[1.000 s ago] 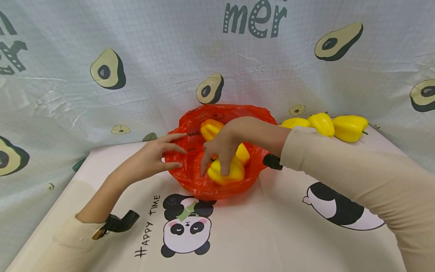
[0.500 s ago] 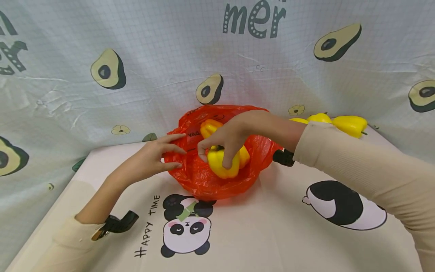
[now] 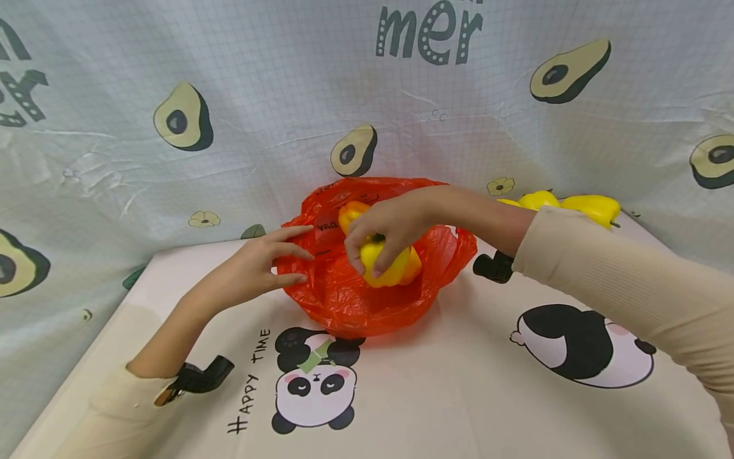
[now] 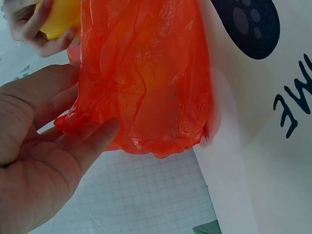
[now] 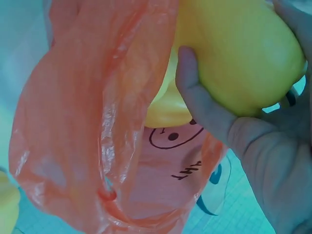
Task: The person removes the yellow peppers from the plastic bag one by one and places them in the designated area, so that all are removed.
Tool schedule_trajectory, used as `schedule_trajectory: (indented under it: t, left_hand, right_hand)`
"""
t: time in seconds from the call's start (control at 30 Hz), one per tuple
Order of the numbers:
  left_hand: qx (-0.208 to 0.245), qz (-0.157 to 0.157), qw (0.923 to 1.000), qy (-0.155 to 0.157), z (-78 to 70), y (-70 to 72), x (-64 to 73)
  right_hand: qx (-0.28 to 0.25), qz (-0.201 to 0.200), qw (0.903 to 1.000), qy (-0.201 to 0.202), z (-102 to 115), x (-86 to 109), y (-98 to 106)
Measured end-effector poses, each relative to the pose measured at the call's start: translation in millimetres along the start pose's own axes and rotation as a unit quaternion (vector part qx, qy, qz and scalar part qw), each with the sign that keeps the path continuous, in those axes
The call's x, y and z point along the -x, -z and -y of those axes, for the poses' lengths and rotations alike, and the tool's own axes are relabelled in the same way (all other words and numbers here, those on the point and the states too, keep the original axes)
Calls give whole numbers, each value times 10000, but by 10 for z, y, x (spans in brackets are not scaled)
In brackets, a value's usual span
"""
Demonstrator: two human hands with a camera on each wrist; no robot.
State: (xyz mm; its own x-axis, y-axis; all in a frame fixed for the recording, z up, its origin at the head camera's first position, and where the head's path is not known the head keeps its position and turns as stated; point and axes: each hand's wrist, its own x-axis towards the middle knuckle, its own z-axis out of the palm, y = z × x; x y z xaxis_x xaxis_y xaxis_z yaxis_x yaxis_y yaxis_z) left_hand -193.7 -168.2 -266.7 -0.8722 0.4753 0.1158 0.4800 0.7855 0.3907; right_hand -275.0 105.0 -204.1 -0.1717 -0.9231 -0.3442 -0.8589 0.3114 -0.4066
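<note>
A red plastic bag (image 3: 361, 312) stands with its mouth spread wide on the table. My right hand (image 3: 384, 223) grips a yellow bell pepper (image 3: 394, 266) over the bag's mouth, thumb on the near side; the right wrist view also shows this pepper (image 5: 243, 53) in the grasp. Inside the bag are an orange-yellow bell pepper (image 3: 351, 213) and another yellow one (image 3: 412, 268), partly covered by the held pepper. My left hand (image 3: 260, 261) rests at the bag's left rim with fingers spread and fairly straight; in the left wrist view its thumb lies against the red film (image 4: 146, 97).
Several yellow bell peppers (image 3: 593, 207) lie at the back right of the table, partly hidden behind my right sleeve (image 3: 602, 274). A hanging sheet printed with avocados (image 3: 183, 118) rises behind the table (image 3: 436, 395). Black wrist devices (image 3: 203, 375) are worn on both arms.
My right hand has closed round the near yellow pepper and raised it up and slightly right from the bag's bottom. The left hand has stayed in place.
</note>
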Motion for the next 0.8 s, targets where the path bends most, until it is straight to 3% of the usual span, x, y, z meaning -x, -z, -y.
schedule_trajectory:
  t: [0.2, 0.47, 0.63, 0.8]
  left_hand:
    - [-6, 5, 10000, -11, 2, 11, -3]
    - [-13, -17, 10000, -62, 13, 11, 7]
    - [-10, -55, 9999, -157, 5, 7, 10]
    - [-2, -47, 9999, -135, -2, 4, 19]
  right_hand:
    - [370, -480, 9981, 136, -21, 53, 14]
    - [301, -1018, 9943, -100, -35, 253, 18]
    - [228, -1174, 9923, -322, -42, 376, -30]
    - [192, -1235, 9918, -254, -47, 465, -91]
